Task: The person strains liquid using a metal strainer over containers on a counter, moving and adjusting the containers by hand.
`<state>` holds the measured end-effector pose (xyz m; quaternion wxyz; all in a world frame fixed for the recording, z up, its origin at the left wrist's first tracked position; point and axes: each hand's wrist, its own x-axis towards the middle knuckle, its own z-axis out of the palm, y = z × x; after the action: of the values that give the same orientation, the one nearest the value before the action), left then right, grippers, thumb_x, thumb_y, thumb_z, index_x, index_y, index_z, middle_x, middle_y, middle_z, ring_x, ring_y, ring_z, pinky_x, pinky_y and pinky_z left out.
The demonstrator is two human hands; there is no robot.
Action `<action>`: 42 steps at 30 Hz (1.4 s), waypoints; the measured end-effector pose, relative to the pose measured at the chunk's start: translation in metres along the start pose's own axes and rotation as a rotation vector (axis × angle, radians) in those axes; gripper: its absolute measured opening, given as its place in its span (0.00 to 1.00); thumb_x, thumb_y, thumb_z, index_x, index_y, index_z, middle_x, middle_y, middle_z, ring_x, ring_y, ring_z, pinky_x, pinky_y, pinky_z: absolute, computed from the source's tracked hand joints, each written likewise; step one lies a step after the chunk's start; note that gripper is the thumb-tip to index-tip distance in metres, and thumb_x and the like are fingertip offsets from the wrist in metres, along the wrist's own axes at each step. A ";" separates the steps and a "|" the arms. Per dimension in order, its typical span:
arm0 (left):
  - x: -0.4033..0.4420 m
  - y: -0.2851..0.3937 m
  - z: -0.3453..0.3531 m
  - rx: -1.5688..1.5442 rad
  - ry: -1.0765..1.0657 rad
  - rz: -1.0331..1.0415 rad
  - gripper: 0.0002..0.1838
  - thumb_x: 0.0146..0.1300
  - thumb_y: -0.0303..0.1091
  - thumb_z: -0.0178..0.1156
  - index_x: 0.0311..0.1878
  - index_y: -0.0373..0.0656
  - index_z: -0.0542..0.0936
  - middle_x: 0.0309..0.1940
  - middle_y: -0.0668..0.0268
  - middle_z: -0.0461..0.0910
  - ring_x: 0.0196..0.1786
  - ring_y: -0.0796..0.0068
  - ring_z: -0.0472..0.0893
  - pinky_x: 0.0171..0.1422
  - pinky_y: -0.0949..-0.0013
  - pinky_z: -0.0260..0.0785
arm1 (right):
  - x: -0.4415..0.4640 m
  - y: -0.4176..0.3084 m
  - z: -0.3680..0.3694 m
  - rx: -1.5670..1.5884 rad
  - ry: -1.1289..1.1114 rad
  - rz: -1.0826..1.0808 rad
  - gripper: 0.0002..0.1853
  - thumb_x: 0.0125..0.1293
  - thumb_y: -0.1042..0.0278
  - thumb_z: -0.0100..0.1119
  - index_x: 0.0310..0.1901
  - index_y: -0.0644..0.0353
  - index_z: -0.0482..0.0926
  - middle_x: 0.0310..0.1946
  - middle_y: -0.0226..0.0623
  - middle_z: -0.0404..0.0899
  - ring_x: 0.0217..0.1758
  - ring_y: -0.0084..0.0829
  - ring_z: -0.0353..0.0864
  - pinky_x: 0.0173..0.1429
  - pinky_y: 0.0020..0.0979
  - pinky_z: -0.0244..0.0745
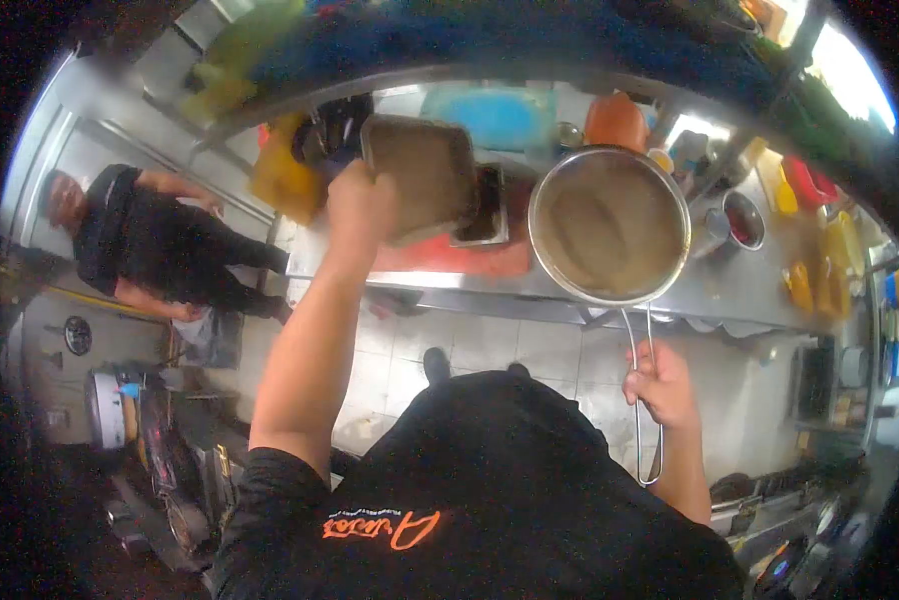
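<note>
My left hand [362, 205] is closed on the near left edge of a greyish-brown rectangular container [425, 175], tilted above the counter. Behind the container's right side, a small metal pan with dark contents [490, 205] sits on a red cutting board [490, 258]. The wire handle of a large round strainer [610, 225] is gripped in my right hand [662, 385]. Its mesh bowl is held over the counter's front edge, to the right of the container. Strainer and container are apart. I cannot make out what, if anything, lies in either.
A steel counter [730, 290] runs across in front of me. It holds a blue board or tray [490, 118], an orange container [616, 122], a metal bowl with red contents [744, 220] and yellow items. Another person [160, 235] in dark clothes stands to the left.
</note>
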<state>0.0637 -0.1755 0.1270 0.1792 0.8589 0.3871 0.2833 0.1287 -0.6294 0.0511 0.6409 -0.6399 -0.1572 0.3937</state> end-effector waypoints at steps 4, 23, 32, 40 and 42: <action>0.001 0.011 0.013 0.077 -0.032 0.103 0.14 0.55 0.35 0.53 0.37 0.33 0.79 0.39 0.41 0.81 0.46 0.38 0.79 0.54 0.46 0.71 | -0.001 0.003 0.004 0.007 0.038 0.021 0.15 0.58 0.74 0.62 0.47 0.62 0.73 0.21 0.30 0.76 0.22 0.21 0.74 0.30 0.24 0.68; -0.032 0.024 0.033 0.232 -0.128 0.493 0.13 0.57 0.34 0.56 0.39 0.34 0.78 0.52 0.46 0.79 0.48 0.42 0.79 0.52 0.46 0.73 | 0.001 0.009 -0.001 0.092 0.020 0.045 0.15 0.59 0.77 0.62 0.48 0.62 0.74 0.22 0.28 0.75 0.23 0.21 0.74 0.29 0.25 0.70; -0.039 0.018 0.026 0.164 0.002 0.641 0.10 0.51 0.30 0.56 0.34 0.33 0.79 0.49 0.45 0.80 0.48 0.45 0.79 0.55 0.49 0.71 | 0.009 0.002 -0.001 0.053 -0.039 0.021 0.15 0.58 0.78 0.63 0.47 0.63 0.74 0.23 0.29 0.76 0.23 0.21 0.74 0.29 0.25 0.70; -0.027 0.001 0.022 0.130 0.128 0.502 0.12 0.53 0.32 0.58 0.40 0.36 0.79 0.47 0.48 0.81 0.45 0.46 0.80 0.53 0.51 0.74 | 0.012 -0.002 0.004 -0.017 -0.039 0.040 0.15 0.57 0.77 0.62 0.46 0.64 0.74 0.22 0.31 0.76 0.23 0.21 0.74 0.28 0.24 0.69; -0.015 -0.017 0.014 0.066 0.262 0.457 0.13 0.54 0.32 0.59 0.41 0.36 0.78 0.46 0.48 0.81 0.44 0.45 0.80 0.51 0.51 0.74 | 0.010 -0.005 0.004 -0.037 -0.033 0.055 0.14 0.57 0.77 0.61 0.46 0.64 0.73 0.22 0.31 0.76 0.22 0.22 0.74 0.28 0.24 0.68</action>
<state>0.0548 -0.1771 0.1024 0.0309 0.8854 0.2122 0.4125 0.1339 -0.6190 0.0534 0.6152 -0.6491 -0.1576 0.4187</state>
